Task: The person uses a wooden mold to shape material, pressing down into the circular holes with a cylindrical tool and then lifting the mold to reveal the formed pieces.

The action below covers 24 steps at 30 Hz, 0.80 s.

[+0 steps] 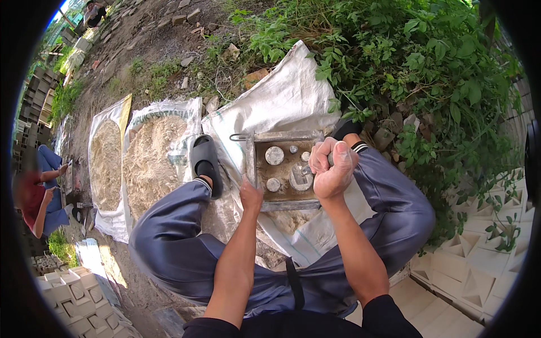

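Between my legs lies a square, grey, dusty frame [252,163] with sand-coloured fill inside. Several round pale pieces of different sizes sit in it, among them a disc [274,155] at the upper left and a larger disc [300,177] near the right side. My left hand [251,196] is closed on the frame's left wall near the near corner; its fingers are mostly hidden. Over the frame's right side my dusty right hand [333,169] is a fist, thumb on top, around a grey tool whose kind I cannot make out. Its end shows above the larger disc.
A white woven sack [282,90] lies under the frame. To the left are two opened sacks of pale sandy powder [155,149]. Leafy plants [417,73] crowd the far right, pale blocks [473,265] the near right. A person [39,191] sits at the far left.
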Each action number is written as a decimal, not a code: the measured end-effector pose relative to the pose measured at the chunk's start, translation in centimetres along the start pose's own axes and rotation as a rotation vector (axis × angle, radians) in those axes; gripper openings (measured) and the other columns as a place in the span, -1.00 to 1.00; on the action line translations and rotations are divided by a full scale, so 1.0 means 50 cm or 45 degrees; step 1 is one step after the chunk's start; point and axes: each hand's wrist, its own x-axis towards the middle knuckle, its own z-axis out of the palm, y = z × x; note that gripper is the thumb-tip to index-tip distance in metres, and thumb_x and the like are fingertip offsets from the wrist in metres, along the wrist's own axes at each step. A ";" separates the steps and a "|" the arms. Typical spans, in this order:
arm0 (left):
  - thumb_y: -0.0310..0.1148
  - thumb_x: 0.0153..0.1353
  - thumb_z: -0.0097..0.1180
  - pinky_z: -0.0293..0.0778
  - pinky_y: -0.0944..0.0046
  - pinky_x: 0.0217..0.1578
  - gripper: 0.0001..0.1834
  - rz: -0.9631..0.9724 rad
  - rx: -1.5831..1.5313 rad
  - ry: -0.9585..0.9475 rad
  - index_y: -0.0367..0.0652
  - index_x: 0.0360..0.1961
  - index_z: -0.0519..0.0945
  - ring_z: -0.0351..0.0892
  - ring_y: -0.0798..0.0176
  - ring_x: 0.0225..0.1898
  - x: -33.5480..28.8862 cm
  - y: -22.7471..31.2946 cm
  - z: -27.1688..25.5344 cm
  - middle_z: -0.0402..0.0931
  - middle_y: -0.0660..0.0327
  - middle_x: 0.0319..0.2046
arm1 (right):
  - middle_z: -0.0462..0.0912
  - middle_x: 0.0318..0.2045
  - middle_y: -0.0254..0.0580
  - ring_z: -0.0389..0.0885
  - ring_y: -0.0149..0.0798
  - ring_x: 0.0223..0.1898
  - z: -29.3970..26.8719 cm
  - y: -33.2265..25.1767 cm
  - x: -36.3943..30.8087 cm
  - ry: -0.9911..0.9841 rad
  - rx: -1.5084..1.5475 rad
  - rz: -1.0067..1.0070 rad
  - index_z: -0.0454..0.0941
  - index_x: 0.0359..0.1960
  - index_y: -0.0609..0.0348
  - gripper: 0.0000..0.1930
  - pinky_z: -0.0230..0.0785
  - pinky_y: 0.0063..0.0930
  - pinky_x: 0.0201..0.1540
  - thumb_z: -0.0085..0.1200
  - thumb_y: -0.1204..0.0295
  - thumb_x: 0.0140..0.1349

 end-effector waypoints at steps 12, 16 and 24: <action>-0.07 0.29 -0.07 0.39 -0.05 -0.10 -0.48 0.171 -0.422 0.076 -0.36 0.01 0.44 0.53 -0.26 -0.15 0.021 0.040 -0.018 0.55 -0.24 -0.29 | 0.20 -0.81 -0.35 0.21 -0.46 -0.77 0.103 0.189 0.009 0.008 -0.247 -0.296 0.14 -0.77 0.18 -0.33 -0.02 -0.56 -0.73 -0.31 -0.11 0.35; 0.01 0.42 -0.34 0.33 0.08 -0.16 -0.44 0.067 -0.686 -0.195 -0.36 -0.17 0.47 0.42 -0.07 -0.26 0.040 0.015 -0.029 0.48 -0.12 -0.37 | 0.13 -0.82 -0.32 0.14 -0.41 -0.78 0.119 0.216 0.000 0.033 -0.367 -0.286 0.08 -0.72 0.14 -0.32 0.04 -0.50 -0.71 -0.37 -0.20 0.34; 0.01 0.44 -0.34 0.31 0.24 -0.15 -0.41 0.134 -0.893 -0.213 -0.39 -0.21 0.47 0.32 0.30 -0.29 0.047 -0.001 -0.013 0.45 0.17 -0.40 | 0.19 -0.80 -0.34 0.24 -0.45 -0.76 0.145 0.206 0.020 0.235 -0.263 -0.166 0.14 -0.69 0.15 -0.39 0.04 -0.57 -0.73 -0.36 -0.09 0.38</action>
